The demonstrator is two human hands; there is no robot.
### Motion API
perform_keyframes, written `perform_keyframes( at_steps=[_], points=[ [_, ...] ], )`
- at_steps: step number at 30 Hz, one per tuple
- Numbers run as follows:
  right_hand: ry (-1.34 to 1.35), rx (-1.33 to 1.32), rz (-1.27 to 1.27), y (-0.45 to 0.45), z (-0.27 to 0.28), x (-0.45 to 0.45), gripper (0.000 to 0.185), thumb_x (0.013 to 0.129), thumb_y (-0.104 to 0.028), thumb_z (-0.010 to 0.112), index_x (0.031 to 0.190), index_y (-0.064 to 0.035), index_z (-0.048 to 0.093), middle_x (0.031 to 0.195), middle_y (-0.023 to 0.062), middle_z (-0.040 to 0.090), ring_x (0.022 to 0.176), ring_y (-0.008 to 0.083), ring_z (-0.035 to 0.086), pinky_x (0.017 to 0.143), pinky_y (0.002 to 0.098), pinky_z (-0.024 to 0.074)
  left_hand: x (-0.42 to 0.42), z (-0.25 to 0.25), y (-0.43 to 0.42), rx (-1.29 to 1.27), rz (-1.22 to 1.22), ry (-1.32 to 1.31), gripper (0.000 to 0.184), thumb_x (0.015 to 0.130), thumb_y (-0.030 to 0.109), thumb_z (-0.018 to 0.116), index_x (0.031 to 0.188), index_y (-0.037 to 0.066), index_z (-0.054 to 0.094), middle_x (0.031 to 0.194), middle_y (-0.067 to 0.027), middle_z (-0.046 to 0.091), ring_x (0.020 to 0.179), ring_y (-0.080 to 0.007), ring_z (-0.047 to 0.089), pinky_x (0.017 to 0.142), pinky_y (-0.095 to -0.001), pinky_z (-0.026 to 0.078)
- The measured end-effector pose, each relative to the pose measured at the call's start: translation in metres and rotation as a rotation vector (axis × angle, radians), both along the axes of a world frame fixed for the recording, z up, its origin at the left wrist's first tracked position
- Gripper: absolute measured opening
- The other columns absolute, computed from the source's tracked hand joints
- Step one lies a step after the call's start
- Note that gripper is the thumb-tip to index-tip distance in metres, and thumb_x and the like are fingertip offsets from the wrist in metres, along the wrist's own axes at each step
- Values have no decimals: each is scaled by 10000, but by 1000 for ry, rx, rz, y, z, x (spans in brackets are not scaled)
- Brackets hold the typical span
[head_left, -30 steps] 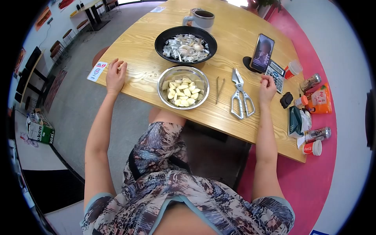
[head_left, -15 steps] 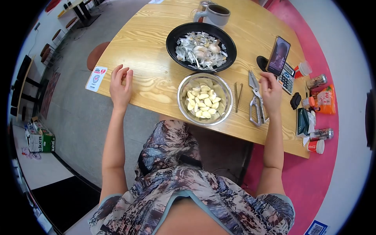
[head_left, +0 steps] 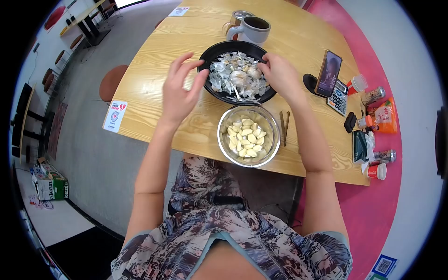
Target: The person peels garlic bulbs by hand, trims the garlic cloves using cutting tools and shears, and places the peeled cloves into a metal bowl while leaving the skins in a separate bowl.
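A black round plate holds a heap of papery garlic skins and garlic bulbs. At its left rim my left hand is spread, thumb and fingers apart, holding nothing. My right hand reaches over the right rim, with thumb and forefinger slightly apart above the plate's edge; its other fingers are partly hidden. Nearer me, a steel bowl contains several peeled garlic cloves. Right of the bowl lies a pair of thin metal tweezers. The scissors are hidden beneath my right forearm.
Behind the plate stand a grey mug and a glass jar. To the right are a propped phone, a calculator, jars, cups and an orange packet. A printed card lies at the table's left edge.
Both hands have moved forward and inward from the table's sides to the plate's rims. My right forearm now covers the scissors. The view has shifted slightly.
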State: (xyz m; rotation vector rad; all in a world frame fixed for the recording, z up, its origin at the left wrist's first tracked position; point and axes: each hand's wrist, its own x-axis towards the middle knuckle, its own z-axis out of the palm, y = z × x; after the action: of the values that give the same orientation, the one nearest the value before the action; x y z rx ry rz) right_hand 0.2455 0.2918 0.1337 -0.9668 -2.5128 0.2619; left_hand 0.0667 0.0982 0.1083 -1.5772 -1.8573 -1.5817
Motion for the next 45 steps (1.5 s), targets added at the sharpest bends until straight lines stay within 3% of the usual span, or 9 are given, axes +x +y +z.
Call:
perform_keyframes(
  at_steps=[4,7,13,18,23,25,30,41,45],
  points=[
    [30,349,51,-10,0,-17,192,766,-169,711,896,-33,673,854,150,665,846,331,639,763,438,509,12,16,52,-20,-109,-29,251,854,162,712,1063,28,679,1219,-146,595,986,-235,645,828,-336,513],
    [-57,151,210,-21,-3,-25,142,784,-147,688,825,-19,643,856,150,653,865,338,624,778,455,498,7,26,82,-73,-128,82,271,871,215,695,1078,40,670,1221,-128,593,929,-217,656,802,-339,519],
    [-369,197,207,-26,-20,-36,181,787,-180,646,914,-55,679,893,150,679,910,324,642,810,441,523,2,42,108,-215,-235,160,304,892,256,664,1100,35,640,1147,-96,604,927,-257,647,794,-339,513],
    [-442,223,246,-25,-28,-52,182,754,-67,612,917,-10,670,880,165,689,867,322,675,776,433,535,-1,47,108,-344,-299,196,289,887,224,664,1097,27,637,1068,-117,626,906,-282,636,793,-349,503],
    [-587,134,219,-28,-18,-59,236,739,-205,667,921,-76,745,934,120,717,953,274,676,789,416,540,-12,44,106,-445,-329,201,245,876,174,660,1051,2,654,930,-160,660,862,-297,639,763,-366,499],
    [-549,82,210,-24,-11,-57,262,707,-234,679,899,-65,739,932,148,712,931,304,680,770,429,544,-22,45,104,-649,-359,155,200,872,176,626,979,15,677,923,-179,671,884,-355,632,783,-422,495],
    [-256,-90,224,-20,5,-38,341,709,-275,713,896,-2,628,858,188,678,869,351,659,770,440,528,-38,37,106,-714,-445,135,199,860,160,628,964,2,688,879,-188,679,829,-355,638,754,-411,497],
    [173,-50,320,-22,-3,-22,378,748,-176,706,1038,-51,498,1009,148,566,1004,336,574,838,429,485,-32,36,109,-835,-642,-390,330,966,310,580,1129,31,639,810,-54,661,662,-116,623,521,-268,505],
    [286,-218,390,-8,-9,-25,393,796,-211,725,1078,-26,525,1015,118,582,927,250,586,802,365,497,-47,15,116,-724,-761,-386,304,923,259,658,1116,28,617,819,-52,661,675,-108,630,593,-252,528]
  ],
)
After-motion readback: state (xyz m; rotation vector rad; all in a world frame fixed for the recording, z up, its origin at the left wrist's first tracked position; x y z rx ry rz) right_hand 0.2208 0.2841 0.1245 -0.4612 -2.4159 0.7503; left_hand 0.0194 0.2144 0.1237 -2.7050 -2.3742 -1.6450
